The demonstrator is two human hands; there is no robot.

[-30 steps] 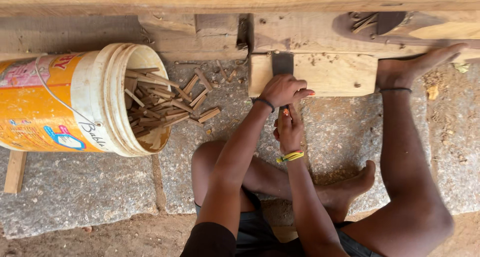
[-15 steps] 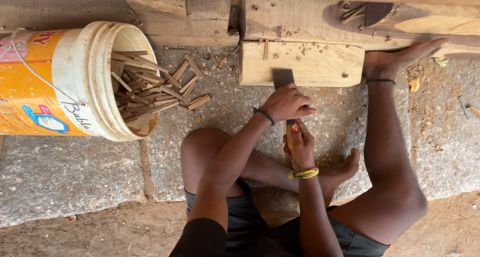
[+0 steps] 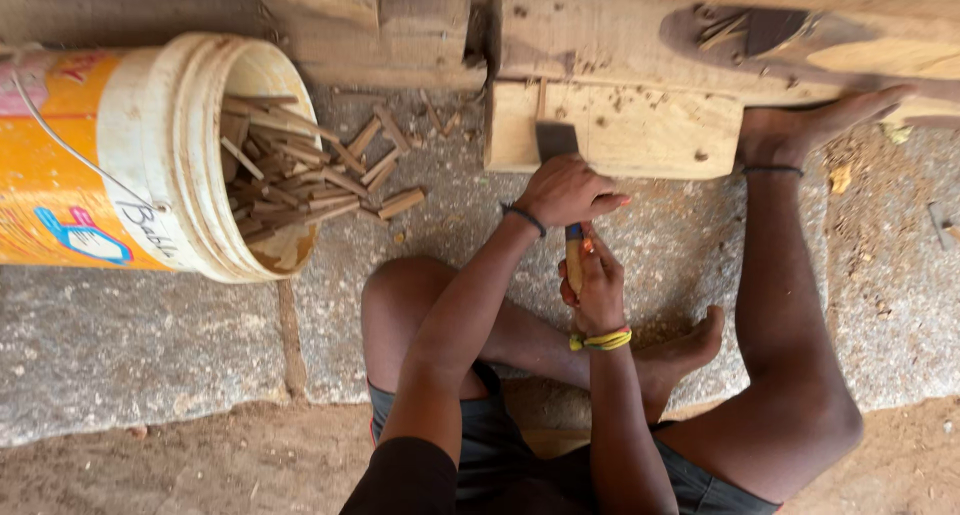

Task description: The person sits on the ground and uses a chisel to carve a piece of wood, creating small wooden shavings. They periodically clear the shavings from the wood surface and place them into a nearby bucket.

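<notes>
The left hand (image 3: 568, 191) has its grip closed over the flat dark metal chisel blade (image 3: 556, 140) against the pale wooden block (image 3: 640, 133). The right hand (image 3: 598, 283) has its grip closed around the chisel's yellow wooden handle (image 3: 574, 263).

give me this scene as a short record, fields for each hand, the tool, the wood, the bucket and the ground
left hand: left hand on top of the chisel, near its blade
right hand: right hand with fingers wrapped round the wooden handle
tool: chisel, dark blade set against the block
wood: pale wooden block below a long beam, one foot pressed to its end
bucket: orange and white bucket on its side, small wood pieces spilling out
ground: stone slab, dirt along the near edge
</notes>
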